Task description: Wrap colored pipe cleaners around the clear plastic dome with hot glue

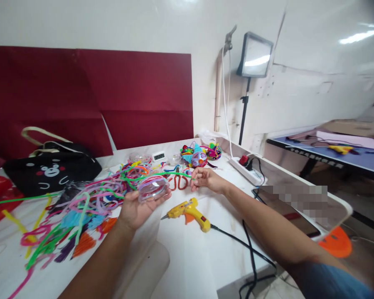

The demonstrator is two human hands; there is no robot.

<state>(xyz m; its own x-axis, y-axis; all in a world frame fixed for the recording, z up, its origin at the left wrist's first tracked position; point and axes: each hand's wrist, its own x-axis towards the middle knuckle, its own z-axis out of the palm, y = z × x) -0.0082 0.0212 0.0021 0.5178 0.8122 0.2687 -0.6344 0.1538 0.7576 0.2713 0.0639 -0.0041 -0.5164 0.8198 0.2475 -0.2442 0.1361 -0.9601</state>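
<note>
My left hand (136, 211) is wrapped round a clear plastic round case (152, 192), held upright above the table; pink and purple strands show around its upper part. To the right, the fingers of my right hand (208, 181) pinch the end of what looks like a green pipe cleaner (166, 171), stretching left past the case. Scissors with red handles (178, 182) lie between and behind the hands. Just in front of them a yellow hot glue gun (182, 208) rests on its side, nozzle pointing left.
Left lies a heap of coloured pipe cleaners (90, 203) with a black bag (50, 170) behind. At the back are a small digital timer (158, 157) and colourful decorated balls (195, 155). A power strip (247, 170), a dark flat screen (286, 214) and a black cable (233, 237) occupy the right.
</note>
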